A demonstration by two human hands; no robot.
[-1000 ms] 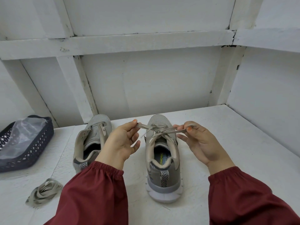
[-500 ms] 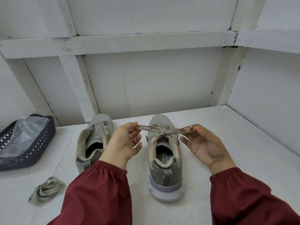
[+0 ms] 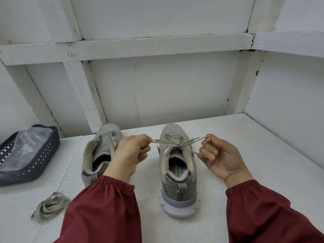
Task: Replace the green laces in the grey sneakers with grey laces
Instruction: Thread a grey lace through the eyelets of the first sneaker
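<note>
To seat the bow on the laced sneaker (image 3: 178,172) at centre frame, the grey lace (image 3: 177,143) wants an even, level pull to both sides, so the knot snugs down on the tongue without either loop slipping through. The left hand (image 3: 131,153), knuckles up, pinches its loop just left of the shoe; the right hand (image 3: 220,158), palm facing the camera, pinches the other at centre right.

Left of the laced sneaker (image 3: 177,188) on the surface (image 3: 245,155) stands the other sneaker (image 3: 105,137); farther left, a basket (image 3: 40,163) holding a bag (image 3: 22,149); left and nearer, a bundled lace (image 3: 50,206).
</note>
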